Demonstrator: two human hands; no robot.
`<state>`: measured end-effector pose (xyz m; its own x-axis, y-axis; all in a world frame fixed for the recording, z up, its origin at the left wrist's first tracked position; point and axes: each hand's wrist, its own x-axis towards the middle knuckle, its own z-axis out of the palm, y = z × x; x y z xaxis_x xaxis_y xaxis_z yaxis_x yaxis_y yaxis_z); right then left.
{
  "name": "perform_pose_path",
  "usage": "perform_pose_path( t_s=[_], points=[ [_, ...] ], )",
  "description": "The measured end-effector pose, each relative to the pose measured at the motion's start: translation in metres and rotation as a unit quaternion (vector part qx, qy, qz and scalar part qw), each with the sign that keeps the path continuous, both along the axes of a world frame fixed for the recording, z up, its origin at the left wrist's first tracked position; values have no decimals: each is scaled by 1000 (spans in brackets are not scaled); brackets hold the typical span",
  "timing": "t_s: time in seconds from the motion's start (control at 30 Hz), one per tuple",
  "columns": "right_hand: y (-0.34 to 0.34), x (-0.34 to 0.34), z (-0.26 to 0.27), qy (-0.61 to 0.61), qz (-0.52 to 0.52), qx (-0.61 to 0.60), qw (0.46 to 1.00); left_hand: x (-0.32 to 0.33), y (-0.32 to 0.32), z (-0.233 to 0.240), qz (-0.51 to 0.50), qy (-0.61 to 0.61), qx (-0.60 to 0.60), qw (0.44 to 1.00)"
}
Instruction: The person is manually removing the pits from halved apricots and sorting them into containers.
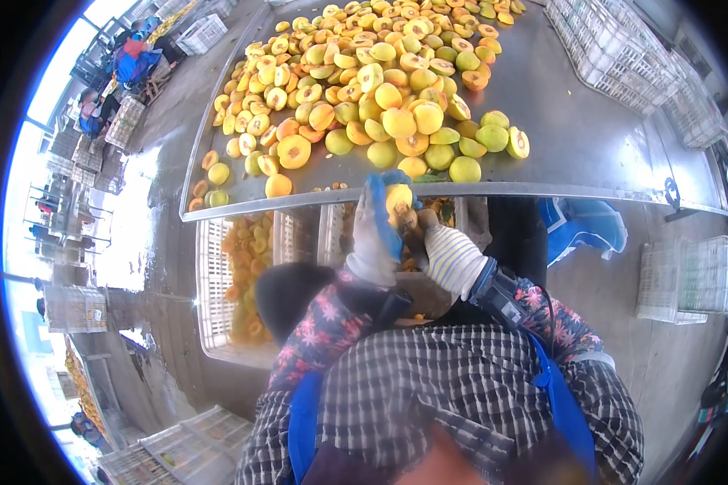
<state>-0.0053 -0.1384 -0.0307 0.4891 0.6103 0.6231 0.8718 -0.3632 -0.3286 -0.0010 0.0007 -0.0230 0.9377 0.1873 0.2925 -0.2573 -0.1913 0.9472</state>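
My left hand [373,233], in a white glove with blue-coated fingers, holds a yellow peach half [398,197] just at the front edge of the metal table [534,79]. My right hand [452,248], in a striped knit glove, grips a small dark tool [415,237] against the fruit's lower side. Fingers partly hide the tool, so its exact kind is unclear. Beyond both hands, a heap of halved peaches [398,123] covers much of the tabletop, some with pits or reddish hollows showing.
A white plastic crate [211,297] of peach halves stands at my left knee. Below my hands, another container [329,233] holds scraps. Crates are stacked on the table's right [619,66] and stand on the floor [707,276]. Several people [134,57] sit at far left.
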Motion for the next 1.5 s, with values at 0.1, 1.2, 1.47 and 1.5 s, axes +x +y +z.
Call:
perform_pose_path(
  t_s=[0.1, 1.2, 1.47, 1.5],
  points=[
    [4, 6, 4, 301, -53, -270, 913, 7, 8, -26, -1, 25, 4, 1000],
    [-15, -38, 8, 713, 117, 322, 612, 9, -23, 1, -100, 188, -523, 825],
    [-36, -21, 1, 603, 47, 205, 770, 0, 18, 30, 37, 102, -541, 834],
    [-40, -16, -11, 623, 36, 200, 756, 0, 27, 29, 19, 77, -570, 818]
  ],
)
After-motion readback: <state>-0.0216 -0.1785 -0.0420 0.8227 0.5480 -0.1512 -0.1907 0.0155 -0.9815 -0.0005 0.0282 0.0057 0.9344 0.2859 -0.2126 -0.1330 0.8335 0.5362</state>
